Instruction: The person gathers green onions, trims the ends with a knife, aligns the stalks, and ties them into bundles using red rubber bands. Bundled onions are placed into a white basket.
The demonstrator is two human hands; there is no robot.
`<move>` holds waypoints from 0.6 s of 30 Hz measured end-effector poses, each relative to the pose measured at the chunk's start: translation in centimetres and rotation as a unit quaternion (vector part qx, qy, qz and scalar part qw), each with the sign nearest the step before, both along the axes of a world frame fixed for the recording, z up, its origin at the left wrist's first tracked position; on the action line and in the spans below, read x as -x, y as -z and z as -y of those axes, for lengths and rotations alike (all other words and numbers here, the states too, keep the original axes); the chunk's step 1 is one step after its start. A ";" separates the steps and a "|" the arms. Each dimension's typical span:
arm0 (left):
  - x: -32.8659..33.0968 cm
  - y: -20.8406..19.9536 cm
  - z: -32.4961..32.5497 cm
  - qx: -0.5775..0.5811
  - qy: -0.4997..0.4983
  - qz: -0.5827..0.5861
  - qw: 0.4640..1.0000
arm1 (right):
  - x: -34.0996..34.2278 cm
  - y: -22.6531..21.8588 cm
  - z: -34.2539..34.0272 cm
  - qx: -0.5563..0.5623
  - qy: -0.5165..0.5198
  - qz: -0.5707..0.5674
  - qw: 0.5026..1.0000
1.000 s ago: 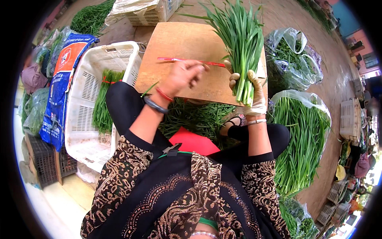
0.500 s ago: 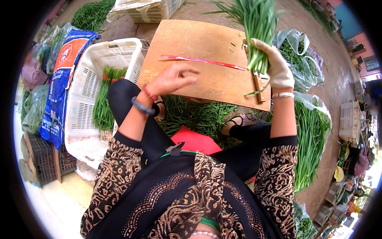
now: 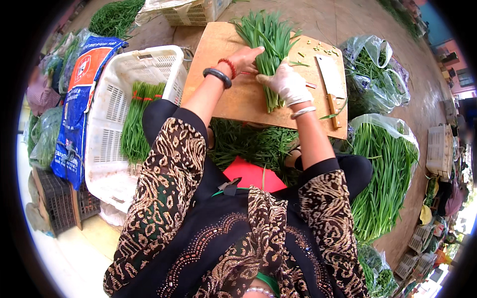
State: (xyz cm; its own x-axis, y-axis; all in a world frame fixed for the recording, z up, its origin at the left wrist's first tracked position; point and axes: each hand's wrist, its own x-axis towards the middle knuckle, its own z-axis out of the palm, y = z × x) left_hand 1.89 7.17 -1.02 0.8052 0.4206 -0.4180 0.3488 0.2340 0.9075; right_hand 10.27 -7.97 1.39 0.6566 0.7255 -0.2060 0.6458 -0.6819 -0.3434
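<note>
Lying in the white crate [image 3: 107, 124], tied chive bundles [image 3: 136, 121]; both hands' grip closed on chives [image 3: 268, 44].

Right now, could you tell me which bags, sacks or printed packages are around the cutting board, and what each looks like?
Blue woven sack: left of the white crate, long, with a red-and-white printed panel.
Clear plastic bag: right of the board, crumpled, holding greens.
Second clear bag: lower right, open, full of long green stalks.

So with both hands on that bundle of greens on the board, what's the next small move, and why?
Probably wrap the red tie around the bundle of greens. The left hand and gloved right hand grip the stalks over the tie lying across the cutting board; the cleaver rests untouched.
</note>
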 end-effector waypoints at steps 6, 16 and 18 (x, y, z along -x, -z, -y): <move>-0.7 1.8 -2.4 -0.112 0.060 -0.037 0.991 | -4.5 2.3 2.7 -0.081 -0.116 -0.155 0.978; 0.3 1.6 0.1 -0.103 -0.008 -0.051 0.993 | -6.4 7.1 7.6 -0.238 0.022 -0.165 0.957; -0.2 2.6 -0.6 -0.150 0.005 -0.041 0.988 | -4.5 6.3 7.0 -0.237 0.001 -0.127 0.963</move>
State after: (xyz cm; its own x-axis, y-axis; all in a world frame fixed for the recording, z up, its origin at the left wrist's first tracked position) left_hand 2.10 7.77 -3.57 0.7786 0.5275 -0.3399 0.4255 -0.0457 0.9038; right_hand 14.72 -15.00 -4.86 0.6309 0.7758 -0.0065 0.4983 -0.4116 -0.7631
